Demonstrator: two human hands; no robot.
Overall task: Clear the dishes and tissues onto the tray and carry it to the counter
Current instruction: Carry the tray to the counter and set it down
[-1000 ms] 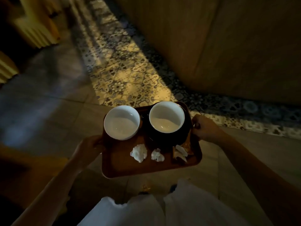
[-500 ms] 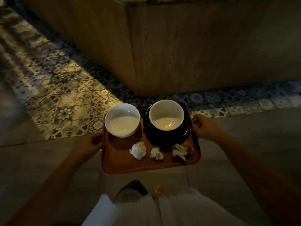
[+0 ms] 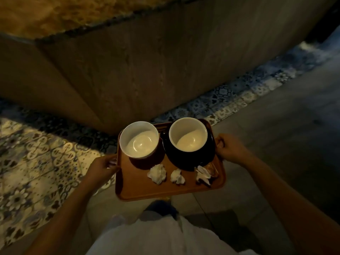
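Observation:
I hold a brown tray (image 3: 139, 190) level in front of me above the floor. My left hand (image 3: 103, 167) grips its left edge and my right hand (image 3: 230, 147) grips its right edge. On the tray stand a white cup (image 3: 138, 139) at the back left and a second white-lined cup (image 3: 188, 134) on a dark saucer (image 3: 185, 162) at the back right. Two crumpled tissues (image 3: 157, 173) (image 3: 177, 176) and a torn wrapper (image 3: 204, 173) lie along the tray's near half. The counter (image 3: 139, 57) rises just ahead, its stone top (image 3: 46, 13) at the upper left.
The counter's corner juts toward me just beyond the tray. Patterned floor tiles (image 3: 36, 155) run along its base to the left and right, and plain grey floor (image 3: 287, 144) lies on the right. My white clothing (image 3: 161, 238) fills the bottom.
I have walked closer to the counter and turned toward it; its top edge has come into sight. The tray stays held in both hands, its load unchanged.

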